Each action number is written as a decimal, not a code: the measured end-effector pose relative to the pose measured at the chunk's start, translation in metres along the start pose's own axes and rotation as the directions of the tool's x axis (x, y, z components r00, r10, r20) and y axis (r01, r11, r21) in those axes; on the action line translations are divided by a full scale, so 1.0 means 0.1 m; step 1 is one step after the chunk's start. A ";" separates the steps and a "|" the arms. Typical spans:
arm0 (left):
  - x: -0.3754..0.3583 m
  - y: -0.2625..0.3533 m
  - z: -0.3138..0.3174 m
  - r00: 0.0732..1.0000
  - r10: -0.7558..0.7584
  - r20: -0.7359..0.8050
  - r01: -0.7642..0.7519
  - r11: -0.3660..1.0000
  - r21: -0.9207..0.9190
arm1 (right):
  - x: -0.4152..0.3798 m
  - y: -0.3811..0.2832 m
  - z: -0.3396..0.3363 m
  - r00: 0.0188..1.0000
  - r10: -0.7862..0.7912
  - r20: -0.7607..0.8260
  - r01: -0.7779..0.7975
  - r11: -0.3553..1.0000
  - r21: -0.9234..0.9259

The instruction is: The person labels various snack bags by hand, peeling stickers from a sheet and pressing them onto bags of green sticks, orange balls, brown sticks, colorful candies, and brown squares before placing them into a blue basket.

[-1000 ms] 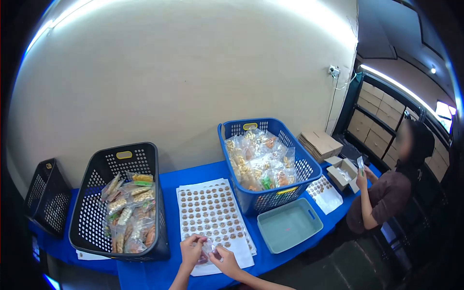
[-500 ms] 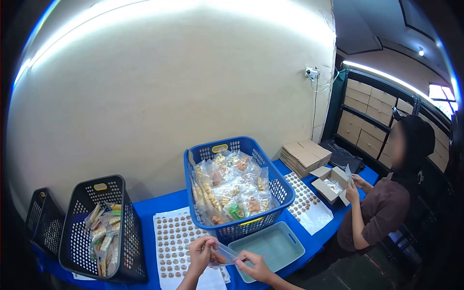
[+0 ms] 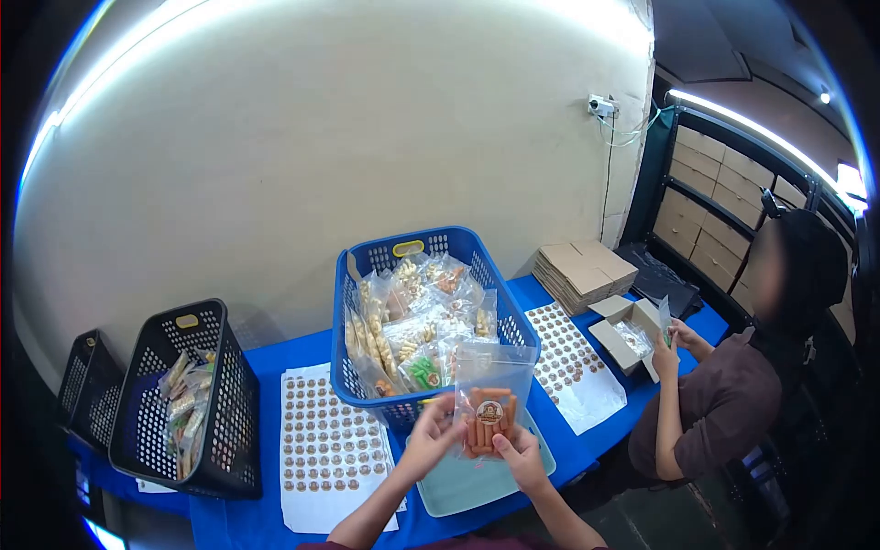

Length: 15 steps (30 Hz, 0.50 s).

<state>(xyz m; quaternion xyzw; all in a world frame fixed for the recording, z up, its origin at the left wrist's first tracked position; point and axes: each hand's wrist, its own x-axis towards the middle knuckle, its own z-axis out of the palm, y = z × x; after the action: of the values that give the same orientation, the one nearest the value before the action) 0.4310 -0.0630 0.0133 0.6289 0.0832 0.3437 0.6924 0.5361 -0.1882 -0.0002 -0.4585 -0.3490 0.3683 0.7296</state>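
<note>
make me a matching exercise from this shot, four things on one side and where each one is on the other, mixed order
Things:
1. clear snack bag
2. blue basket
3. sticker sheet
4. small open carton

Places:
A. flat on the blue table, between the two baskets
B. held up between the left hand and right hand
C. in front of the seated co-worker
D. against the wall, full of packed snacks

Pairs: 1-B, 2-D, 3-A, 4-C
</note>
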 end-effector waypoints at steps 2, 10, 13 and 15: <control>-0.12 -0.20 -0.02 0.977 -0.188 0.102 0.189 0.982 -0.006 | -0.01 -0.07 0.01 0.999 -0.032 0.005 0.032 0.999 0.038; 0.07 0.23 -0.38 0.632 0.458 -0.625 -0.320 0.889 0.329 | -0.48 0.43 -0.34 0.985 0.173 0.007 -0.171 0.978 -0.118; 0.23 0.40 -0.43 0.435 0.597 -0.674 -0.541 0.772 0.335 | -0.67 0.47 -0.55 0.980 0.172 -0.102 -0.187 0.969 -0.159; 0.35 0.43 -0.45 0.459 0.495 -0.738 -0.613 0.778 0.141 | -0.76 0.52 -0.66 0.967 0.180 -0.180 -0.212 0.962 -0.175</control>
<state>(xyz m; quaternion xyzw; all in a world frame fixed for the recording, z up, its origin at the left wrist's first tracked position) 0.4166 -0.0071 0.0559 0.3724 0.1224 0.7791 0.4892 0.5437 -0.2642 -0.0835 -0.5877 -0.2751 0.3649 0.6676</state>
